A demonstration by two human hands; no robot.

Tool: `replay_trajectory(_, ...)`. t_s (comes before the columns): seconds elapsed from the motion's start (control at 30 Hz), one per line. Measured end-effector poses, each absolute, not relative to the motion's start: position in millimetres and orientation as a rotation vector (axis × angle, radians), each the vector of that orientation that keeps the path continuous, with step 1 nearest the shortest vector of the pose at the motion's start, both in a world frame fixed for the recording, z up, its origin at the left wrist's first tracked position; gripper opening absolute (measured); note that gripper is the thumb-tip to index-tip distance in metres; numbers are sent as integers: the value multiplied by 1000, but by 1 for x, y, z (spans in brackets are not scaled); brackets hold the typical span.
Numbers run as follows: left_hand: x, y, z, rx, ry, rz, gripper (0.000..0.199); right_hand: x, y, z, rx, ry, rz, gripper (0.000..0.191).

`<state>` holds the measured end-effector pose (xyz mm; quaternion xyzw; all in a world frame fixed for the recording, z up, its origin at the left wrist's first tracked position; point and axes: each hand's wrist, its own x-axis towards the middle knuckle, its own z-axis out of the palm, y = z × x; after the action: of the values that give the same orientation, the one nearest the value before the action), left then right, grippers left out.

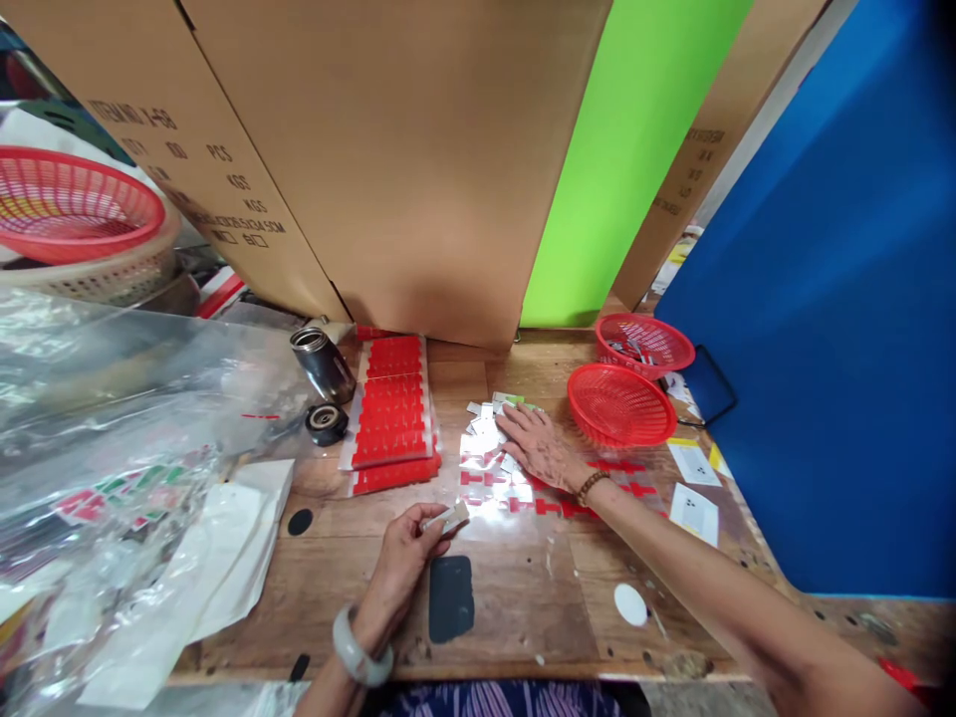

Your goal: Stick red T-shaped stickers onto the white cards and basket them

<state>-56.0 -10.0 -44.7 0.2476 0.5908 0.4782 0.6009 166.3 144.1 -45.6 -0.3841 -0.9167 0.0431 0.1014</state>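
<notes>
Near the table's front, my left hand [414, 545] pinches a small flat light-coloured piece [454, 517] between thumb and fingers. My right hand [543, 448] lies palm down with its fingers spread over a pile of small white pieces [484, 426]. What is under the palm is hidden. Beneath the pile and the right forearm lies a clear sheet with red shapes [549, 507]. Left of the pile is a stack of clear sheets with red shapes [392, 408]. A dark rectangular patch [451, 598] is on the wooden table [523, 607] beside my left hand.
Two red baskets [621, 406] stand at the back right, the rear one holding small parts. A dark metal flask [323, 364] and its lid [326, 424] stand left of the stack. Plastic bags [141, 398] cover the left side. Cardboard [395, 149] and a blue panel [836, 329] rise behind and right.
</notes>
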Motion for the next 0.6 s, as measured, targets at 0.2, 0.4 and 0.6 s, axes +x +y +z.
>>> replay_trajectory(0.2, -58, -11, -41, 503, 1311, 1091, 41, 150, 126, -45, -1033, -2554, 309, 32)
replay_trajectory(0.4, -57, -12, -38, 394, 1297, 1082, 38, 113, 133, -25, -963, -2803, 492, 36)
replay_trajectory(0.6, -62, -21, -42, 345, 1327, 1118, 40, 85, 170, -13, -882, -2982, 649, 25)
